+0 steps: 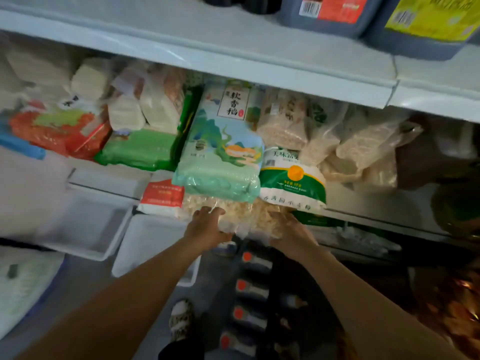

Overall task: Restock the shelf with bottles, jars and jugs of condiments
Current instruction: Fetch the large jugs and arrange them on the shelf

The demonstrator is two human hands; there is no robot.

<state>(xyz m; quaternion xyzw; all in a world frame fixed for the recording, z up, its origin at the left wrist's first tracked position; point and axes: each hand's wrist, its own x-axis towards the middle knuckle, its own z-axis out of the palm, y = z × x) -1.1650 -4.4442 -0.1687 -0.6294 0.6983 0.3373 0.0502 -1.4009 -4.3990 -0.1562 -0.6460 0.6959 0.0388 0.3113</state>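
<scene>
A clear plastic bag of pale grain (pixel 244 219) hangs over the front edge of the middle shelf (pixel 363 201). My left hand (pixel 207 224) grips its left side, fingers curled over the plastic. My right hand (pixel 291 229) holds its right side from below. A pale green rice bag (pixel 220 152) and a white and green rice bag (pixel 291 180) lie on top of it. Two dark jugs stand on the upper shelf, one with a red label (pixel 335 9) and one with a yellow label (pixel 431 19). Several dark bottles with orange caps (pixel 249 284) stand low on the floor.
More bags fill the shelf: red (pixel 59 128), green (pixel 140 149) and clear ones of grain (pixel 363 149). White trays (pixel 88 227) jut out at lower left. A dark shape (pixel 436 152) sits at the right edge. My foot (pixel 181 318) shows below.
</scene>
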